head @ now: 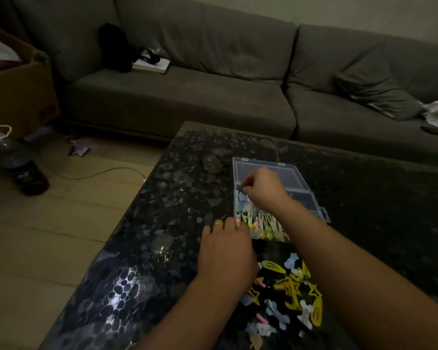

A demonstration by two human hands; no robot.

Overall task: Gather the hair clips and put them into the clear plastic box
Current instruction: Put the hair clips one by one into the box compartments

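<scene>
Reaching over the open clear plastic box (276,195), the right hand (263,190) hovers above its left compartment, fingers pinched together near the hinge; something small and dark sits at the fingertips, but it is too blurred to say whether a clip is actually held. Just below that hand, pale blue and white clips (242,200) already lie inside the box, and a row of white and yellow ones lines its near edge. The lid lies flat behind, away from the person. Down at the box's near left corner, the left hand (225,248) rests palm down on the dark speckled table (162,223), fingers loosely spread and touching the box's edge, a gold ring (218,224) on one finger; it grips nothing visible. Between the two forearms, closer to the person, the loose pile of hair clips (288,294) sprawls across the tabletop: yellow star and oval shapes, light blue, pink and white pieces, well short of the box. A grey sofa (213,84) stands beyond the table.
</scene>
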